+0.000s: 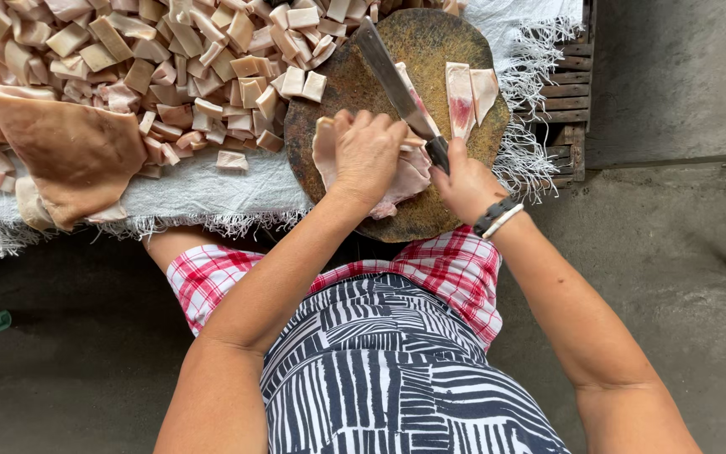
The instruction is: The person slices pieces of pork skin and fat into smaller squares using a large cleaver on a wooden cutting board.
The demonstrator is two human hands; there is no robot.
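A round wooden chopping block (355, 80), dark and worn, is set on a white fringed cloth (203, 189) spread over a slatted wooden crate (571, 101). A slab of pale pork skin with fat (405, 181) is laid on the near part of the block. The left hand (367, 151) is pressed down flat on this slab, the fingers curled over its far edge and closed against the meat; the slab is pinned rather than lifted. The right hand (464, 181) is wrapped fully around the dark handle of a cleaver (397, 80), the fingers closed tight. The cleaver blade is directed away from the body, running diagonally toward the far left of the block, and is positioned just beside the left hand's fingertips, at the right edge of the slab. A dark and a white band (497, 217) are worn at the right wrist.

Two cut strips of skin (468, 92), with a red patch on one, are laid on the far right of the block, apart from the slab. A large heap of cut squares (153, 59) is piled on the cloth to the left, some touching the block's edge. One large uncut sheet of skin (69, 151) is draped at the near left edge of the cloth. A concrete floor (674, 252) is seen around the crate.
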